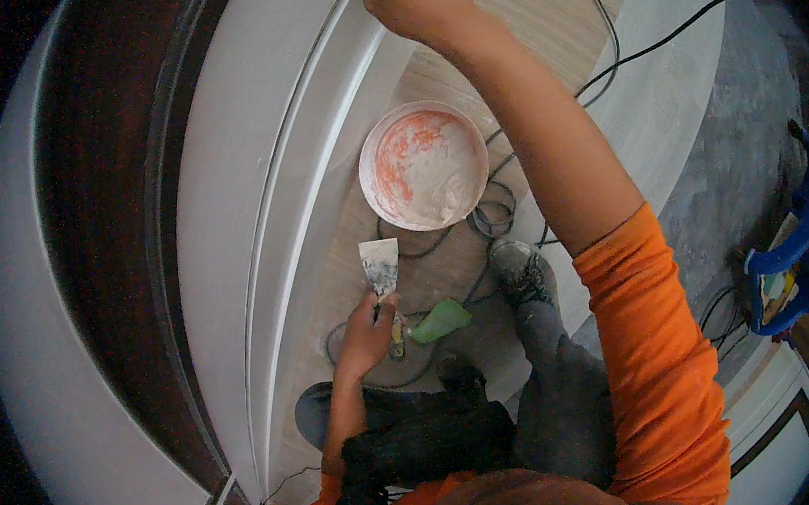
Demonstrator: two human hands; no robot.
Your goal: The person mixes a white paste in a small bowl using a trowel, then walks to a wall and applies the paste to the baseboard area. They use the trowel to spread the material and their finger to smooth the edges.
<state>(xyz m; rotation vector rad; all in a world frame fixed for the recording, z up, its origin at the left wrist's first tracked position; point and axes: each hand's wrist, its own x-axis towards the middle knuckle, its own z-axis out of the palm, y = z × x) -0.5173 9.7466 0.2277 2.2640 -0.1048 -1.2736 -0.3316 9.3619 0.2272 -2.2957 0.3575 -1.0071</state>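
My left hand grips a putty knife by its handle, the filler-smeared blade pointing up toward an orange bucket of white filler on the floor. My right hand is raised high at the top edge, fingers closed against the white moulded panel; what it holds, if anything, is hidden. The right arm wears an orange sleeve.
Black cables coil on the wooden floor beside the bucket. A green scrap lies near my shoe. A dark brown panel stands at left. A blue stand is at right.
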